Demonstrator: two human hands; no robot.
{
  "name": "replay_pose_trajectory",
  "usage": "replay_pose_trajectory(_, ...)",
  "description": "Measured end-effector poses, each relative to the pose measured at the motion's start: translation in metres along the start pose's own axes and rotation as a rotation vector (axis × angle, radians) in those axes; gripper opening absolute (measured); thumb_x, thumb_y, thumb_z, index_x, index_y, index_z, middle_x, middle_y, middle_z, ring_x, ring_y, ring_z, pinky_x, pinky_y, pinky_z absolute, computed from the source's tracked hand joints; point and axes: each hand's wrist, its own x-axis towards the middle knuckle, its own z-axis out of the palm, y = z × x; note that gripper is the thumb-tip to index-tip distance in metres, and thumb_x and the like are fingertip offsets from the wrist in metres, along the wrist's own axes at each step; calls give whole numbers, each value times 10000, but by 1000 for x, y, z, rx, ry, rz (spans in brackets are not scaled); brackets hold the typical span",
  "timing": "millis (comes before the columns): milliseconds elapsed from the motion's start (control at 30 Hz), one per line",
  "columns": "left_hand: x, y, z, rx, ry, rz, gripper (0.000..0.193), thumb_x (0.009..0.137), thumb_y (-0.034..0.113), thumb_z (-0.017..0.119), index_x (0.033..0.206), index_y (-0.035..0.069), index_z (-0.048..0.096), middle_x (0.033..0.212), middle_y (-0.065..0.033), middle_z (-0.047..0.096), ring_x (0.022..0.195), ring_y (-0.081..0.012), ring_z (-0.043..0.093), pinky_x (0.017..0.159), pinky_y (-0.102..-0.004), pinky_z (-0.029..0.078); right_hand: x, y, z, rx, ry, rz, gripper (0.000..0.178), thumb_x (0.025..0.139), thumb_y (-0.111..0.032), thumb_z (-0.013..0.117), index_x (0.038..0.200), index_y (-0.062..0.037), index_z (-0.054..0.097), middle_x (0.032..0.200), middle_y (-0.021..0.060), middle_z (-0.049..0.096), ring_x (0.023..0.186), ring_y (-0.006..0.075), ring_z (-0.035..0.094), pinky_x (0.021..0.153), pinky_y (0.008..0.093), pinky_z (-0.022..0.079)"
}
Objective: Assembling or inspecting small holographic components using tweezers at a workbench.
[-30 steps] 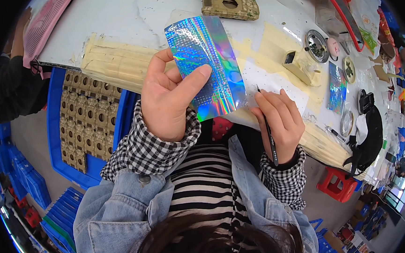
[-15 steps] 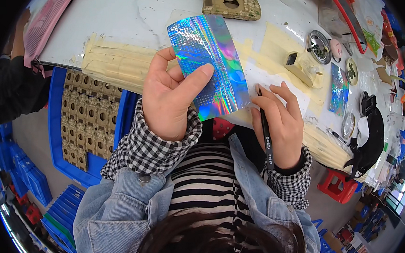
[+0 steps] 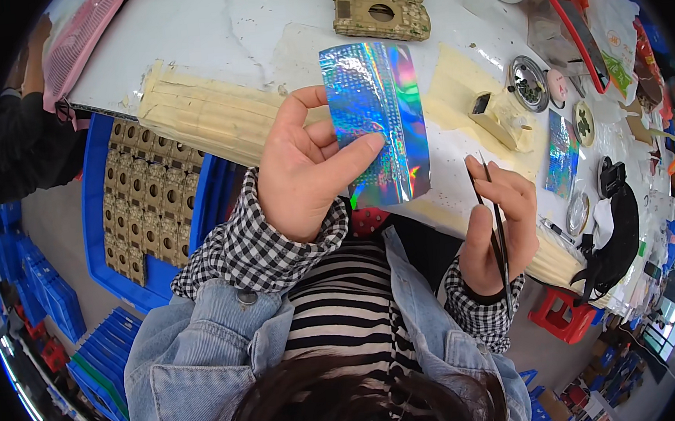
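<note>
A shiny blue holographic sheet with rows of small raised dots is pinched by my left hand, thumb across its face and fingers behind. My right hand, to the right of the sheet and apart from it, holds black tweezers. The two tips of the tweezers point away from me and stand apart, with nothing that I can make out between them. Below those tips lies white paper scattered with tiny specks.
Two camouflage-patterned cases lie at the far edge. To the right are a tape-wrapped block, a round metal dish, another holographic sheet and a black strap. A blue crate of similar cases stands left; another person's sleeve shows there.
My left hand has shifted right and slightly down with the sheet, now held more upright. My right hand has drawn away to the right, its tweezers turned to show two separate tips.
</note>
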Motion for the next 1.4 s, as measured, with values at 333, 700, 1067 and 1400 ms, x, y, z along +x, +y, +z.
replay_pose_trajectory(333, -9, 4, 15, 62, -122, -91, 488, 832, -55, 604, 1209, -28, 296, 981, -173, 657, 901, -170, 646, 782, -284, 541, -3, -20, 2, 121, -127, -105, 418, 714, 55, 711, 1103, 1, 569, 1032, 186, 661, 988, 328, 642, 868, 398, 522)
replay_pose_trajectory(700, -17, 5, 16, 67, -130, -99, 501, 830, -50, 602, 1219, -21, 288, 945, -169, 661, 854, -158, 647, 731, -272, 537, -4, -25, 7, 106, -121, -107, 418, 726, 3, 737, 1113, 12, 579, 1036, 191, 660, 969, 333, 647, 844, 378, 528)
replay_pose_trajectory(1067, -22, 6, 15, 49, -142, -88, 503, 832, -39, 608, 1219, -17, 287, 945, -179, 662, 856, -160, 650, 731, -271, 535, -11, -27, 7, 160, -144, -42, 427, 756, -30, 723, 1148, -12, 554, 1082, 186, 650, 1012, 329, 633, 871, 375, 508)
replay_pose_trajectory(1400, -25, 6, 11, 49, -137, -93, 495, 831, -33, 613, 1212, -17, 296, 944, -174, 664, 866, -164, 650, 745, -272, 534, -14, -30, 8, 183, -153, -14, 420, 805, -76, 692, 1194, -44, 536, 1120, 163, 641, 1040, 316, 621, 874, 367, 494)
